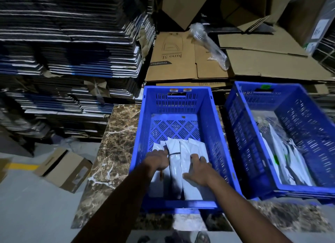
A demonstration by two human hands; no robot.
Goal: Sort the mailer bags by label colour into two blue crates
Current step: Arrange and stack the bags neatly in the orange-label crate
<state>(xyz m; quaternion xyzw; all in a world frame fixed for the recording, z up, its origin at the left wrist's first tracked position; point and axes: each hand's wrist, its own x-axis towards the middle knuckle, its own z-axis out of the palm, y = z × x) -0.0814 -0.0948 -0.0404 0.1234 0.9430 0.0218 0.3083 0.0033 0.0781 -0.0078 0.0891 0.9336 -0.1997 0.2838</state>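
Two blue crates stand side by side on a marble slab. The left crate holds a bundle of white mailer bags in its near half. Both my hands are inside it: my left hand grips the bundle's left side near a dark band, and my right hand presses on its right side with fingers curled over the bags. The right crate carries a green sticker on its far rim and holds several white mailer bags with green marks. Label colours on the left bundle are hidden.
The marble slab lies under both crates. Tall stacks of flattened cartons rise at the left. Flat brown cardboard and bubble wrap lie behind the crates. A small open box sits on the floor at the left.
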